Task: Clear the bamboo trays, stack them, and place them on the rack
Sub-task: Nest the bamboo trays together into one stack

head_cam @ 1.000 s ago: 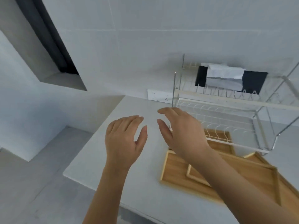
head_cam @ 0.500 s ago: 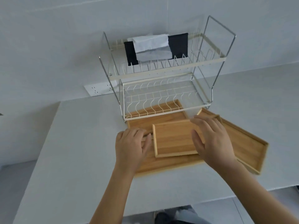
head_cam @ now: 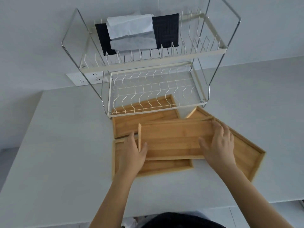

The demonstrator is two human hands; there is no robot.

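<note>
A small bamboo tray [head_cam: 172,139] is held just above the others, my left hand [head_cam: 134,153] gripping its left rim and my right hand [head_cam: 218,145] its right end. Beneath it lies a wider bamboo tray [head_cam: 164,167] near the table's front. Another bamboo tray [head_cam: 131,124] reaches under the rack's lower shelf. A long bamboo tray [head_cam: 246,153] lies slanted on the right, under my right hand. The two-tier wire dish rack [head_cam: 148,63] stands behind them against the wall.
A black tissue holder with white tissue [head_cam: 131,30] sits on the rack's upper tier. The lower wire shelf [head_cam: 153,91] holds nothing. A white power strip [head_cam: 85,78] is on the wall to the rack's left. The white countertop [head_cam: 57,153] extends left and right.
My hands have closed on the small tray's two ends and raised it off the tray below. The view has moved closer to the rack.
</note>
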